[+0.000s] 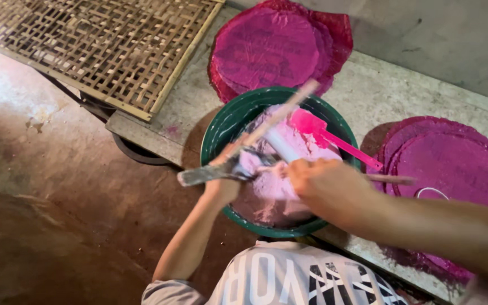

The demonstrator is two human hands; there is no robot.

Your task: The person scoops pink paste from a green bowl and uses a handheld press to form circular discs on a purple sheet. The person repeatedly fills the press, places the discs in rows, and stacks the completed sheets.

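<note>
Two hands are working over a green bowl point(219, 131) that sits on a grey concrete ledge point(379, 93), and the bowl is full of pale pink powdery paste point(271, 189). The left hand point(223, 182) comes up from the bottom of the shot and is curled shut around the handle end of a flat grey-bladed scraper point(205, 174), whose blade sticks out to the left past the bowl's rim. A long pale wooden stick point(289, 104) runs diagonally from that same hand up across the bowl. It looks like the same fist has it, but honestly I can't tell for sure. The right hand point(323, 186) comes in from the right side, closed into a loose fist right over the paste. A thin stick point(392, 179) pokes out of it toward the right, so it seems to be gripping that, though the fingers themselves are hidden underneath. A bright pink spatula point(322, 131) is lying in the bowl with its handle hanging over the right rim, next to a white tube-shaped thing point(282, 144) half buried in the mix. Round magenta discs are lying on the ledge: one stack point(272, 48) behind the bowl, another point(453, 164) to the right. A bamboo lattice tray point(97, 39) sits top left, over a brown floor point(46, 186).
</note>
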